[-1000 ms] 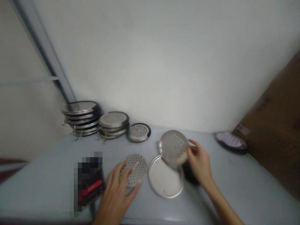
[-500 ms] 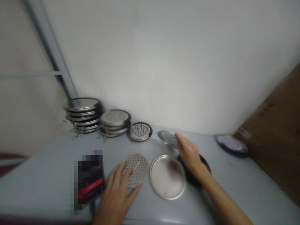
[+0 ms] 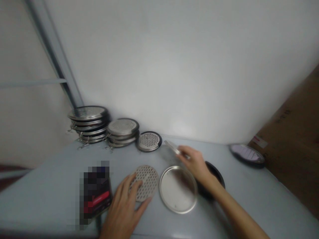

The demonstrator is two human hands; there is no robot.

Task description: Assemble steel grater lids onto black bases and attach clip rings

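Observation:
My left hand (image 3: 124, 207) lies flat with spread fingers on a perforated metal disc (image 3: 146, 181) resting on the grey table (image 3: 50, 186). My right hand (image 3: 196, 162) is closed on another perforated disc (image 3: 173, 148), held edge-on and tilted just above the table behind a plain round metal tray (image 3: 177, 189). A black round piece (image 3: 215, 174) sits partly under my right wrist. The held disc is blurred by motion.
Two stacks of metal discs (image 3: 88, 122) (image 3: 122, 131) and a single perforated disc in a black ring (image 3: 149, 141) stand by the wall. A dark package (image 3: 96, 196) lies at front left. An oval dark tray (image 3: 246, 154) and a cardboard box (image 3: 294, 139) are at right.
My right hand carried its perforated disc from above the plain tray back and leftward, turning it from face-on to nearly edge-on and lowering it. My left hand stayed on its disc.

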